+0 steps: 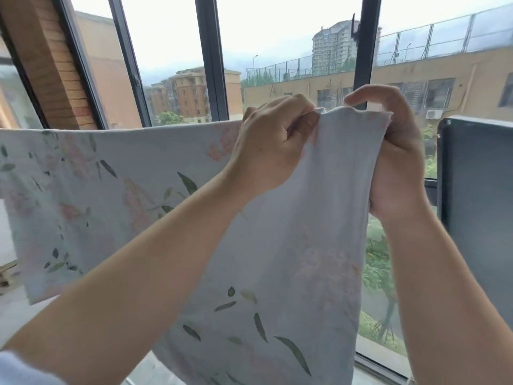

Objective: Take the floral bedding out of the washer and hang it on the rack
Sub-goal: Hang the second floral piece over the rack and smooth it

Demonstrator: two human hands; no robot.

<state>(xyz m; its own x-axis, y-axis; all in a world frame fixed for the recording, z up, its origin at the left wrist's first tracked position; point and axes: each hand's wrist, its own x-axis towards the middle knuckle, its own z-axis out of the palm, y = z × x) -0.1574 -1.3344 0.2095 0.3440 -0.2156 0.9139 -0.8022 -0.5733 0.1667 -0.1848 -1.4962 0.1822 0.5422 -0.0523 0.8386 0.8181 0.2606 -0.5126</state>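
The floral bedding (pixel 319 245), pale white-blue with pink flowers and green leaves, hangs in front of the window, and its top edge runs level from the far left to my hands. My left hand (pixel 272 145) pinches that top edge from the near side. My right hand (pixel 397 151) grips the cloth's right end, fingers curled over the top. Both hands are raised at about window-sill height and almost touch. The rack's bar is hidden under the cloth. The washer is out of sight.
Dark window frames (pixel 211 59) stand right behind the cloth, with buildings and trees outside. A dark grey panel (pixel 477 207) rises at the right edge, close to my right forearm. A pale floor or ledge (pixel 16 309) shows at lower left.
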